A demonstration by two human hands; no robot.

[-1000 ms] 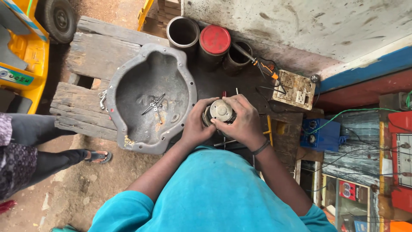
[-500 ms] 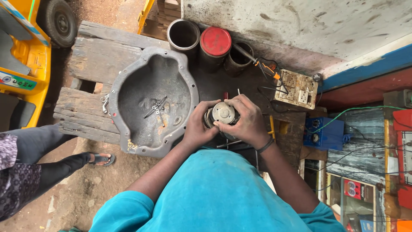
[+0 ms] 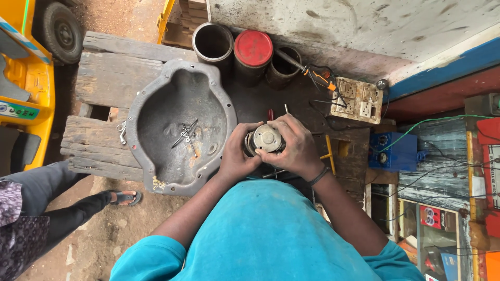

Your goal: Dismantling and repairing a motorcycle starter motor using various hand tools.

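Together, left hand (image 3: 237,156) and right hand (image 3: 292,147) cup a round metal part (image 3: 265,139).

1. Left hand (image 3: 237,153): fingers curled, thumb up, bare forearm reaching forward from a teal sleeve.
2. Right hand (image 3: 292,148): fingers bent inward toward the left, dark band on the wrist.
3. Both hands close together, fingertips almost meeting.
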